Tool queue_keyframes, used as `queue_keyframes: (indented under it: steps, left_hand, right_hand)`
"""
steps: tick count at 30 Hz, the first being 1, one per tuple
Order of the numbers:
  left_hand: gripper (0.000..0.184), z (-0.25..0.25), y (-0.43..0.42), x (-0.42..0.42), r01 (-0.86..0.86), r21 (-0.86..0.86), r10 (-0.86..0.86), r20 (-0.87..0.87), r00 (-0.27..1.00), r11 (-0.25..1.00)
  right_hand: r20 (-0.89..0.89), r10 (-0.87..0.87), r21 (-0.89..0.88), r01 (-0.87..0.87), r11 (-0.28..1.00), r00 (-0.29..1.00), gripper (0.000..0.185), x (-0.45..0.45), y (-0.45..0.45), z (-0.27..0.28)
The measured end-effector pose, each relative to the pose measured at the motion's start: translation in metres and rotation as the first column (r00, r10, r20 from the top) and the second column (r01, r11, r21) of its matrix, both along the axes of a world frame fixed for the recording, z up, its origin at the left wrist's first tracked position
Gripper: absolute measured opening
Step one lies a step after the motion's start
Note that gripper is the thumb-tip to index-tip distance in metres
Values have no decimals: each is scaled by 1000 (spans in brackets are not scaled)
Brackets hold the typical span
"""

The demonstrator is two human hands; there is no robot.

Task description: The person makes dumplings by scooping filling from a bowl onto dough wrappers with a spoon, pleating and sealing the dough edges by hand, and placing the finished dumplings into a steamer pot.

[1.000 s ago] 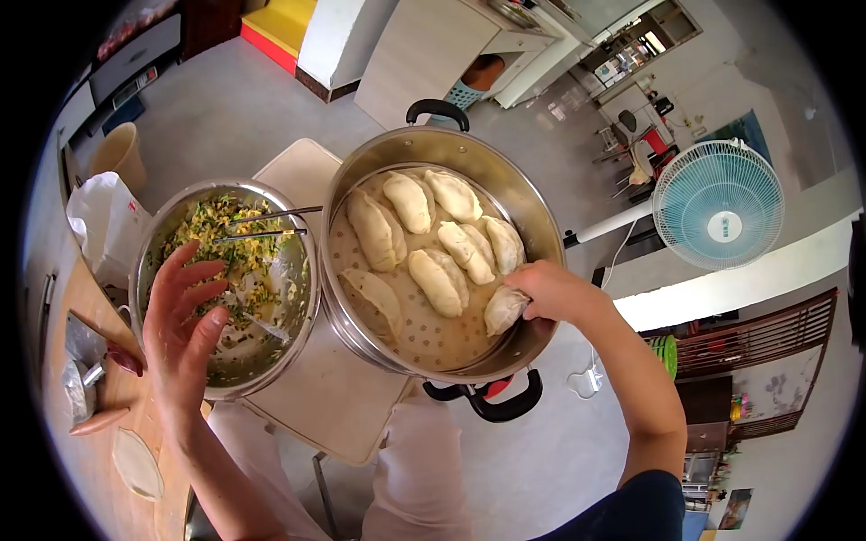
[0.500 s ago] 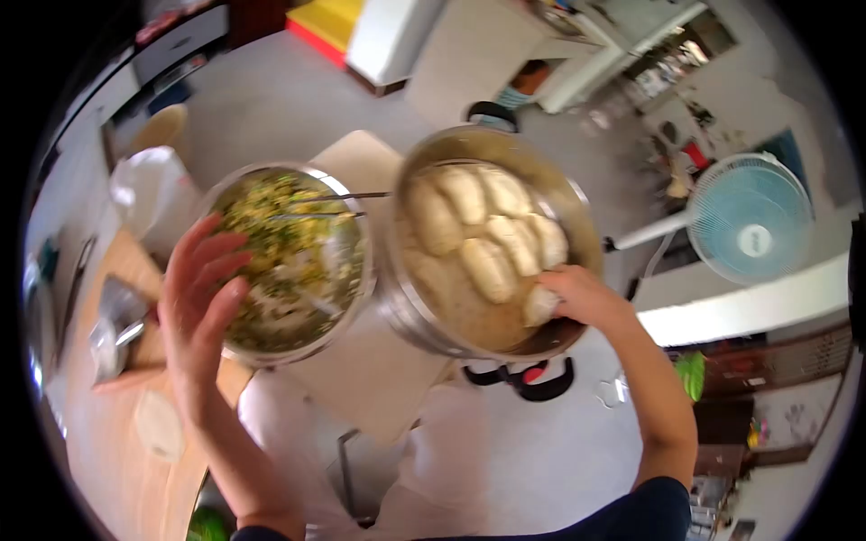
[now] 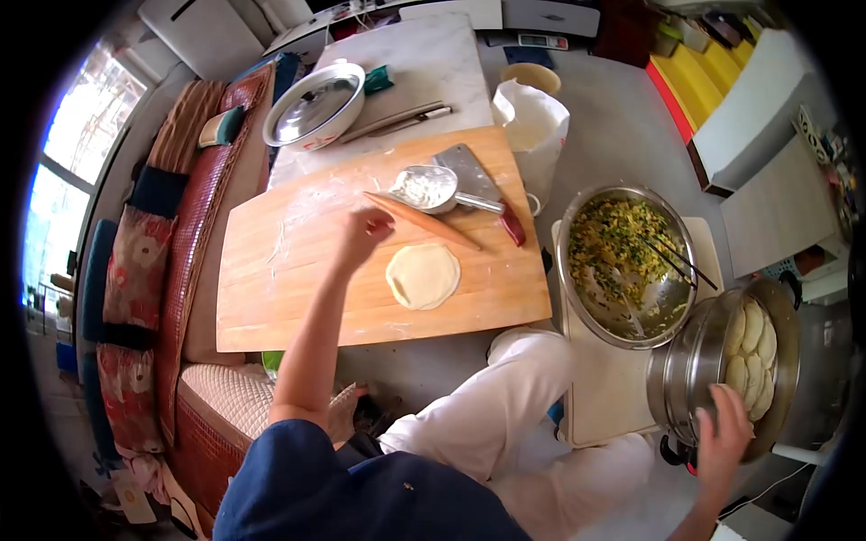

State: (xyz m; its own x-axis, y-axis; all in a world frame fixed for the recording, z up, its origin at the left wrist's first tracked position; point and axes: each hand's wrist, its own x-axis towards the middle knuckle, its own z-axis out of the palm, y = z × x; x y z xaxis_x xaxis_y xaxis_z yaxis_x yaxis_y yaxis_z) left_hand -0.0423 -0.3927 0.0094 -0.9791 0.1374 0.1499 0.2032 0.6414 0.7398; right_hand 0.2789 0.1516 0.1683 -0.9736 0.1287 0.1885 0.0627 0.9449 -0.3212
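My left hand [image 3: 365, 231], fingers curled in with nothing visible in them, hovers over the wooden board [image 3: 280, 307] beside the near end of a tapered rolling pin [image 3: 424, 221]. Below the pin lies a round, flat dough wrapper [image 3: 423, 276]. On the right, my right hand [image 3: 724, 428] is at the near rim of a metal steamer pot [image 3: 699, 361], fingers apart and empty. Several plump, pale dumplings [image 3: 753, 352] lie side by side in that pot. Left of it stands a steel bowl [image 3: 577, 302] of chopped green and yellow filling [image 3: 622, 239], with chopsticks [image 3: 672, 261] and a spoon in it.
A flour scoop [image 3: 426, 187] and a dough scraper [image 3: 469, 171] lie on the board's far side. Behind stand a lidded white basin [image 3: 316, 106] and a white bag [image 3: 530, 135]. A sofa [image 3: 194, 270] runs along the left. Bowl and pot rest on a low stool [image 3: 604, 397].
The view has swung left to the board. My left hand has moved from beside the filling bowl to over the board and curled. My right hand has let go of the dumpling in the pot.
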Motion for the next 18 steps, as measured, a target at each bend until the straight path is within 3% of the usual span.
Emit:
queue_keyframes:
  steps: [1, 2, 3, 6, 7, 11, 14, 18]
  left_hand:
    - [17, -23, -5, 4, -11, 17, 8, 128, 992, 1000]
    - [21, -56, -6, 3, -5, -123, 22, 136, 991, 992]
    - [24, -73, -6, 4, 3, -114, 9, 104, 995, 994]
    - [23, -109, -2, 7, -97, -311, 140, 119, 983, 945]
    - [26, -113, 2, 4, -151, -347, 200, 110, 974, 926]
    - [31, -119, 8, -8, -99, -380, 180, 182, 967, 920]
    - [30, -99, 15, -6, -105, -377, 221, 280, 934, 920]
    - [25, -95, 8, 2, -140, -214, 192, 246, 950, 967]
  right_hand:
    - [0, 24, -46, -24, 999, 1000, 37, -10, -17, -6]
    - [-2, 42, -84, -42, 996, 999, 37, -20, -30, -14]
    - [-3, 72, -115, -72, 991, 997, 36, -31, -50, -16]
    - [-39, 192, -172, -196, 965, 981, 36, -60, -92, -31]
    - [-38, 219, -201, -222, 954, 975, 36, -69, -106, -35]
    - [-50, 307, -324, -306, 895, 950, 33, -101, -154, -61]
    - [-29, 341, -468, -314, 826, 940, 30, -124, -184, -95]
    - [62, 392, -753, -215, 621, 918, 24, -162, -230, -147]
